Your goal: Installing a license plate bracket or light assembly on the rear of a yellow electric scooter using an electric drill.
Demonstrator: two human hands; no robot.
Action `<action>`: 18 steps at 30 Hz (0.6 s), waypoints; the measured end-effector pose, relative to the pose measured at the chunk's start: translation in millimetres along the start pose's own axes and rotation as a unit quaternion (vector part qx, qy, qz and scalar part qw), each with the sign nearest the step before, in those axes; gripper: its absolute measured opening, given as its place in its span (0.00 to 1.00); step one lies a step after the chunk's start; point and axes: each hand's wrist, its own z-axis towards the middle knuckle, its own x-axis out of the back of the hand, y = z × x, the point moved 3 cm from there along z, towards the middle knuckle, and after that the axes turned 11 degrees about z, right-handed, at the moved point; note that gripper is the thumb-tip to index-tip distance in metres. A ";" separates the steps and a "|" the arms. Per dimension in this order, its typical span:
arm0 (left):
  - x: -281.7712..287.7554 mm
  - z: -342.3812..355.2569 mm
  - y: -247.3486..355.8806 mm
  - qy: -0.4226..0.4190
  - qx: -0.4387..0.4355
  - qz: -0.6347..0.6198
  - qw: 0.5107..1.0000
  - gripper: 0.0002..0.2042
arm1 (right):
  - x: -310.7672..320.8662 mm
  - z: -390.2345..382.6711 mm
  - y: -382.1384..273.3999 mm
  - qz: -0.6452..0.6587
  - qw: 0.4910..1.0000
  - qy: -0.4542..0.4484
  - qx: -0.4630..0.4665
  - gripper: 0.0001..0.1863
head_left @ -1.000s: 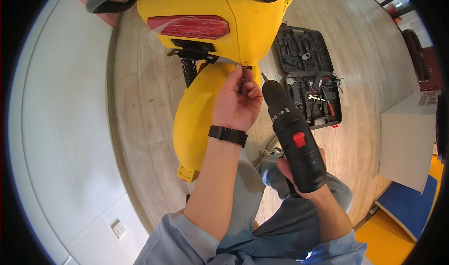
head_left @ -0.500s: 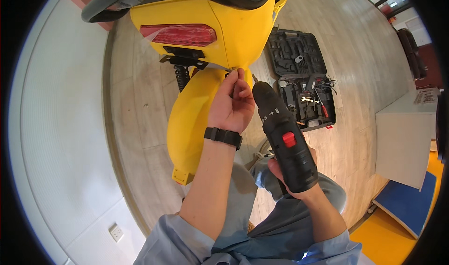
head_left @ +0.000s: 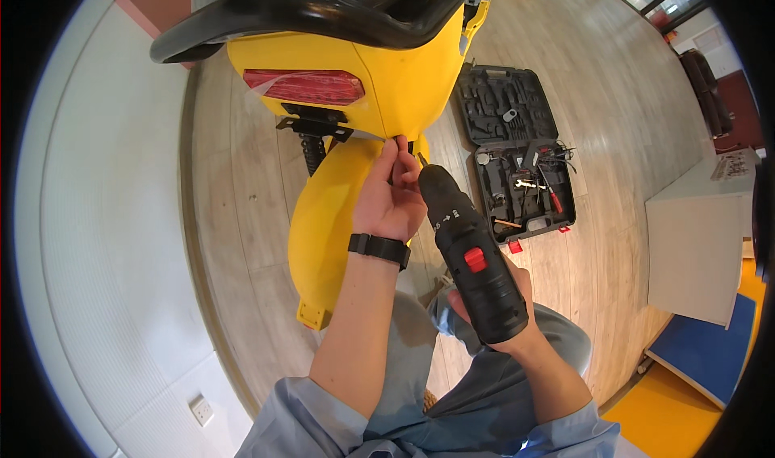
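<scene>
A yellow scooter [head_left: 404, 86] with a red tail light [head_left: 305, 86] and a yellow rear fender [head_left: 323, 224] stands in front of me. My left hand [head_left: 390, 203], a black band on its wrist, has its fingertips pinched at the lower edge of the body panel, just above the fender. Whatever lies between those fingers is too small and hidden to make out. In my right hand [head_left: 514, 308] is a black cordless drill [head_left: 476, 268] with a red switch. Its bit [head_left: 422, 159] points up toward the panel edge, close beside my left fingers.
An open black tool case [head_left: 525, 191] with several tools lies on the wooden floor to the right. A black grab rail [head_left: 315, 18] curves over the scooter's rear. At the left runs a white wall [head_left: 121, 216] with a socket. A white cabinet [head_left: 698, 248] stands far right.
The drill has shifted left, bringing its bit nearer my left fingers. My left hand stays pinched at the panel edge. The view has moved a little, showing more of the grab rail.
</scene>
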 end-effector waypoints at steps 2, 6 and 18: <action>-3.0 -0.4 -3.2 -0.011 0.015 0.004 1.000 0.09 | 0.3 0.4 -1.7 0.007 1.000 0.006 -0.003 0.25; -6.1 -0.1 -5.0 0.038 -0.019 0.062 0.997 0.08 | 0.5 2.3 -5.1 0.002 1.000 0.008 -0.001 0.20; 1.5 8.9 8.6 0.003 -0.037 0.120 0.992 0.08 | -4.6 17.5 -8.5 -0.065 0.997 -0.028 0.023 0.29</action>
